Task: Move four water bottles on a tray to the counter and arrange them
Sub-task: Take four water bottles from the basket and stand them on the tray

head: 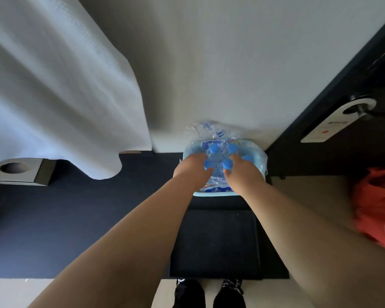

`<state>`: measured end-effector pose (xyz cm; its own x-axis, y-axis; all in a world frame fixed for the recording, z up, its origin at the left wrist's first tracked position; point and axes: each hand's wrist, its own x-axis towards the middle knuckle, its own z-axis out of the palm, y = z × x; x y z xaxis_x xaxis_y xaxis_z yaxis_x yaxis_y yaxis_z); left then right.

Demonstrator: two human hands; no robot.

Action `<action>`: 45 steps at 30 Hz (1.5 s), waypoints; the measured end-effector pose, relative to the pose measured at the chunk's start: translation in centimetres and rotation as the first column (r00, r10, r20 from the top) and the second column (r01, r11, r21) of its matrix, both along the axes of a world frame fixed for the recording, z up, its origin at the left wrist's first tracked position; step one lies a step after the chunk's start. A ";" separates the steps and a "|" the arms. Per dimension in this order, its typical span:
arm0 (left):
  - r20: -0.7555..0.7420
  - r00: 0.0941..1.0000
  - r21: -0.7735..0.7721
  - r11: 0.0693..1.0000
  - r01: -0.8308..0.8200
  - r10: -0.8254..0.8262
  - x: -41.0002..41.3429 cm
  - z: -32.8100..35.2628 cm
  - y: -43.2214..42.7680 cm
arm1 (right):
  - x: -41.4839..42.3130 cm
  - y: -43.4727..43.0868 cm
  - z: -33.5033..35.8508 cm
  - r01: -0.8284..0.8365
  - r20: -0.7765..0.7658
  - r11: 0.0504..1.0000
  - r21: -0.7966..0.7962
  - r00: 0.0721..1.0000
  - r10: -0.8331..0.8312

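Pale blue tray [259, 152] sits on dark counter [75, 207] against white wall [231, 63], just left of black door [353, 107]. Blue-capped water bottles [214, 148] stand upright in tray, inside torn plastic wrap [206, 127]. Left hand [192, 167] and right hand [244, 172] both reach into bottle cluster, fingers curled among bottles; exact grip cannot be determined. White curtain [53, 85] hangs left. Red bag [376, 207] at right.
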<state>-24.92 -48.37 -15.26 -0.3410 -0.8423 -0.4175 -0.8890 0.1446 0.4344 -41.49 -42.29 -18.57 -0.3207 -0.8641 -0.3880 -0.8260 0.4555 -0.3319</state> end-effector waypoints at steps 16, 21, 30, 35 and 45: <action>0.159 0.987 -0.040 0.998 0.043 -0.036 -1.6 -1.5 -0.7 | -0.1 -1.2 -1.5 -0.061 -0.030 0.998 -0.024 0.998 0.060; 0.016 1.000 -0.113 0.993 -0.025 0.027 -1.4 1.8 0.4 | -1.1 0.2 1.8 -0.047 -0.034 0.988 -0.145 0.998 0.043; -0.279 0.960 -0.262 0.964 -0.041 -0.035 -0.4 9.3 1.5 | -0.9 1.9 11.6 -0.122 -0.097 0.943 -0.311 0.991 0.096; -0.523 0.849 -0.047 0.992 -0.117 0.075 2.1 12.4 3.4 | -0.7 3.2 15.6 -0.201 -0.143 0.927 -0.318 0.976 0.162; -0.407 0.900 -0.007 0.984 -0.176 0.158 5.5 7.9 8.2 | 2.4 6.9 11.8 -0.308 -0.088 0.935 -0.177 0.951 0.297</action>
